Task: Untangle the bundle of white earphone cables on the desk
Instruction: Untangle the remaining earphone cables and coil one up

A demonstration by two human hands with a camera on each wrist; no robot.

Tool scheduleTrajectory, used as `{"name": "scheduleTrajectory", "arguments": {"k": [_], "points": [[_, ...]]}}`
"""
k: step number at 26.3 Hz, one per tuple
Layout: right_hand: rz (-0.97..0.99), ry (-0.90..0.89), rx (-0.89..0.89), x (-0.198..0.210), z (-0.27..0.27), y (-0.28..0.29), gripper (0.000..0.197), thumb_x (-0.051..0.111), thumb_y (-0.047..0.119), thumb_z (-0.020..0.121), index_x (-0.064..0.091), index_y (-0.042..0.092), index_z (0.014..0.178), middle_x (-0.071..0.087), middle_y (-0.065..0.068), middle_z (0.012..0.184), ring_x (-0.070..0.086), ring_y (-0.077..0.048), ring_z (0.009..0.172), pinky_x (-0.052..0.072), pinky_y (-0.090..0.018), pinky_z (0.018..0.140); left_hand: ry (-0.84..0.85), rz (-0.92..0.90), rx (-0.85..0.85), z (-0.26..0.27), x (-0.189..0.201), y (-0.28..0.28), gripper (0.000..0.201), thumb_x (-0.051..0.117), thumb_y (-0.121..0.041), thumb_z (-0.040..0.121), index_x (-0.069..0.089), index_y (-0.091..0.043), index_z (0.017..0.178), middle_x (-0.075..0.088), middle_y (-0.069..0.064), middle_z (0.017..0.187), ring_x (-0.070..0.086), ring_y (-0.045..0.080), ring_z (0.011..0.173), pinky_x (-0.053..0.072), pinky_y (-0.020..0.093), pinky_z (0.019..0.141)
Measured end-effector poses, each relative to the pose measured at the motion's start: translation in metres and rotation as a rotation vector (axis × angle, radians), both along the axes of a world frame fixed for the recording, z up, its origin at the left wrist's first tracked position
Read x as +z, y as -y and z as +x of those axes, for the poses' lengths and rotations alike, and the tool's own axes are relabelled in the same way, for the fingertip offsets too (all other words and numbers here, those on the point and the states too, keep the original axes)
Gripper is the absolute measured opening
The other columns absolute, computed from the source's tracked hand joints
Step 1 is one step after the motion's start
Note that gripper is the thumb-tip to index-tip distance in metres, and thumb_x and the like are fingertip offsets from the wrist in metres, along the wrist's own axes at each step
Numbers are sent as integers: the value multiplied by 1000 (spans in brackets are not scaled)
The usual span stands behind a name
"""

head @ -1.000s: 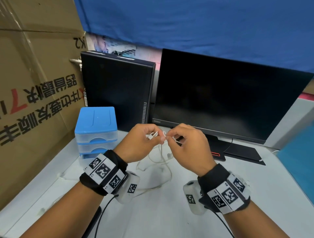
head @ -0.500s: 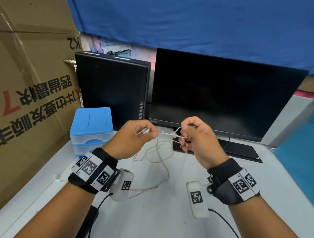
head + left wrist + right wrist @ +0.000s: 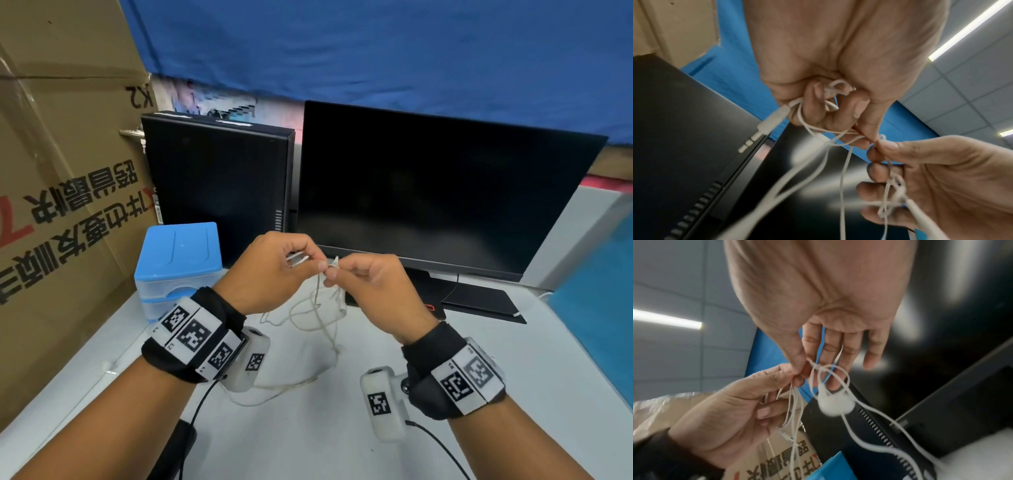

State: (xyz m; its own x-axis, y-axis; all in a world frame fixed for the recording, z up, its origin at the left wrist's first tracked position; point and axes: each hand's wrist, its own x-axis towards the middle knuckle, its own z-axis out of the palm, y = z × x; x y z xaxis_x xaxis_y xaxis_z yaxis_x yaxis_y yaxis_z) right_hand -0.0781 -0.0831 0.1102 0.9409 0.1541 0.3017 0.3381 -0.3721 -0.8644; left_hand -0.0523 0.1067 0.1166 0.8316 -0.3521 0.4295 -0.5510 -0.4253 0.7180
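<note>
White table [image 3: 342, 445] under blue cloth [image 3: 376, 44], dark monitor [image 3: 428, 192] behind. Mid-frame, above table: left hand [image 3: 270, 274] curled round cables [image 3: 318, 308] and plug [image 3: 772, 120], thumb pinching one strand. Right hand [image 3: 370, 287] pinching same tangle at thumb and forefinger; loops hanging down to table.

An office workstation: a black flat monitor [image 3: 442, 192] and slim black desktop computer [image 3: 219, 185] at centre frame on a pale grey desk [image 3: 308, 445] (panelled ceiling with strip lights [image 3: 970, 29] overhead).
</note>
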Motion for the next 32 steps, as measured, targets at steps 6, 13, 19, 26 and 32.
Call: {"name": "scheduleTrajectory", "arguments": {"k": [6, 13, 19, 26, 32], "points": [[193, -131, -19, -4, 1, 9, 19, 53, 8, 97, 72, 7, 96, 68, -22, 74, 67, -31, 71, 51, -58, 93, 132, 87, 31, 4, 10, -5, 8, 67, -28, 90, 69, -27, 82, 64, -11, 84, 62, 7, 84, 55, 40, 83], [169, 142, 30, 0, -3, 11, 14, 76, 5, 83, 72, 10, 95, 73, -11, 85, 70, -20, 80, 59, -33, 82, 144, 167, -17, 2, 19, 8, 10, 63, -31, 92, 65, -33, 83, 68, -14, 76, 65, 9, 77, 56, 40, 78], [258, -58, 147, 4, 0, 20, 7, 73, 10, 86, 71, 4, 89, 68, -8, 84, 62, -17, 82, 51, -37, 86, 186, 246, -78, -1, 22, 23, 10, 49, -34, 99, 53, -35, 90, 64, -14, 64, 59, 12, 58, 52, 34, 63], [578, -241, 355, 15, -3, 46, 18, 58, 14, 83, 59, 9, 66, 55, -6, 62, 61, -23, 82, 41, -46, 94, 255, 371, -116, 5, 36, 27, 24, 57, -50, 89, 62, -28, 81, 59, -11, 61, 55, 9, 58, 47, 29, 57], [172, -308, 428, 9, -6, 54, 37, 69, 35, 82, 66, 6, 105, 65, -11, 80, 59, -25, 63, 49, -35, 67, 185, 35, -29, 3, 34, 35, 28, 60, -29, 95, 64, -13, 73, 62, 0, 63, 57, 16, 59, 52, 34, 62]]}}
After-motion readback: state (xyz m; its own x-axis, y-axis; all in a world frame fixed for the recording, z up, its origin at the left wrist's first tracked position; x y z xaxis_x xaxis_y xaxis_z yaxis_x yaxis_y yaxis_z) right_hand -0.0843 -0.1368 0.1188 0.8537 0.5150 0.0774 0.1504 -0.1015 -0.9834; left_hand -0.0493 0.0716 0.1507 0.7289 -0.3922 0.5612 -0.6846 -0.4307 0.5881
